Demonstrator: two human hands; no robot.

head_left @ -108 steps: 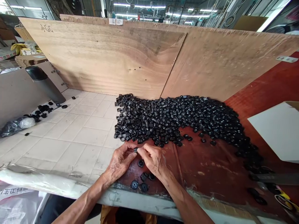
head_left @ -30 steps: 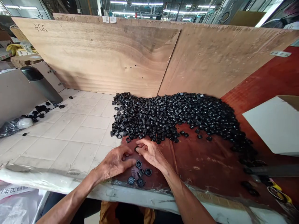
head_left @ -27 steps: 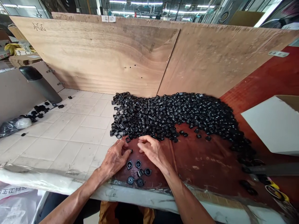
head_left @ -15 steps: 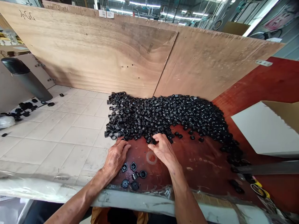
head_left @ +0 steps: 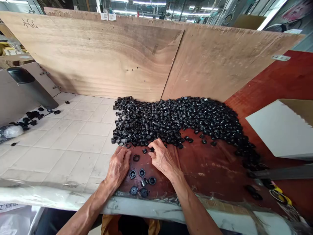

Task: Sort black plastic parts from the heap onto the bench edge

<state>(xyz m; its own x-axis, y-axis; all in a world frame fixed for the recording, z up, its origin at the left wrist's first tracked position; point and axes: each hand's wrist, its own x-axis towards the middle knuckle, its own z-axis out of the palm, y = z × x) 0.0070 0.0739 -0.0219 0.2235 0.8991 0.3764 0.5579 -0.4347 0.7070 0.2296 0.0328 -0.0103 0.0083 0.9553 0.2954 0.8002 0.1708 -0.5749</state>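
Observation:
A large heap of small black round plastic parts [head_left: 171,117] lies along the far side of the work surface. At its near edge, my right hand [head_left: 162,159] has thumb and forefinger closed around a small black cap [head_left: 152,149]. My left hand [head_left: 118,165] rests to the left with its fingers bent and together; what they hold, if anything, is hidden. Beside its fingertips is a black ring [head_left: 128,145]. Between the hands lie a loose black ring [head_left: 136,158] and another small black piece [head_left: 144,151]. Nearer me sit several black round parts with side tabs [head_left: 141,173].
A plywood board [head_left: 97,58] stands behind the heap. White tiles [head_left: 73,137] are to the left, with a grey cylinder [head_left: 39,89] and scattered black pieces. On the right are a white box [head_left: 276,130], a grey bar [head_left: 281,173] and yellow-handled scissors [head_left: 281,195].
My right hand has moved left, closer to my left hand. A black ring and a small piece now lie apart from the heap on the red board. The view has shifted slightly.

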